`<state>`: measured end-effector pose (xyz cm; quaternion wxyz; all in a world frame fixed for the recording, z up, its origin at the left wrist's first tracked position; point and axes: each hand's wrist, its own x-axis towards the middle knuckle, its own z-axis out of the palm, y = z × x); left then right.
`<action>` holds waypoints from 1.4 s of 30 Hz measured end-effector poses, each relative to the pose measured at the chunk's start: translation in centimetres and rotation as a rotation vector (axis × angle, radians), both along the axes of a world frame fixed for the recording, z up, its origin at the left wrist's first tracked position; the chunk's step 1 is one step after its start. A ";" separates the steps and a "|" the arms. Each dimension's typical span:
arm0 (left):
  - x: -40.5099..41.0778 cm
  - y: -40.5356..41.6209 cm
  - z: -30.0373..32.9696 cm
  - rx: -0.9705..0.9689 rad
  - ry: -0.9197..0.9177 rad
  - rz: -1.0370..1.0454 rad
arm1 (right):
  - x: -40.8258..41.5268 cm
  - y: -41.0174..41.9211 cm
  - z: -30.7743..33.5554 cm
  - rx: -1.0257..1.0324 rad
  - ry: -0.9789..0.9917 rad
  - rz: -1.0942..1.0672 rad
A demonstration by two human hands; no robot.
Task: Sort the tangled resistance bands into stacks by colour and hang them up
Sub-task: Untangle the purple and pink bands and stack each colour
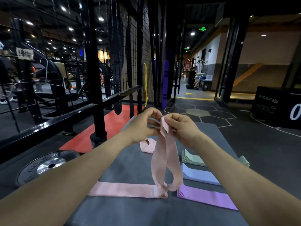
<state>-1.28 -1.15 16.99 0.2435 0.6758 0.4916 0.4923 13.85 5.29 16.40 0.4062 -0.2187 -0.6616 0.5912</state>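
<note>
Pink band [164, 160], pinched at top by left hand [143, 123] and right hand [180, 126]; twisted loop judged liable to be stacked still tangled.

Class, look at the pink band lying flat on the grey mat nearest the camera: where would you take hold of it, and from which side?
Take the flat pink band by its left end, from above and the left. It lies stretched and flat on the mat, and that end is free; the right end sits under the hanging pink band that both hands hold.
</note>
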 end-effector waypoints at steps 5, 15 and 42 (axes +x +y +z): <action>1.2 -0.3 -0.2 0.111 -0.030 0.061 | -0.3 -0.2 -0.2 -0.035 0.035 -0.046; 1.0 0.2 -0.9 0.136 -0.015 0.242 | 0.5 0.1 -1.4 0.011 -0.117 -0.050; -4.8 -0.4 -5.5 -0.138 -0.518 0.837 | 3.9 -1.1 -6.9 0.326 -1.034 -0.235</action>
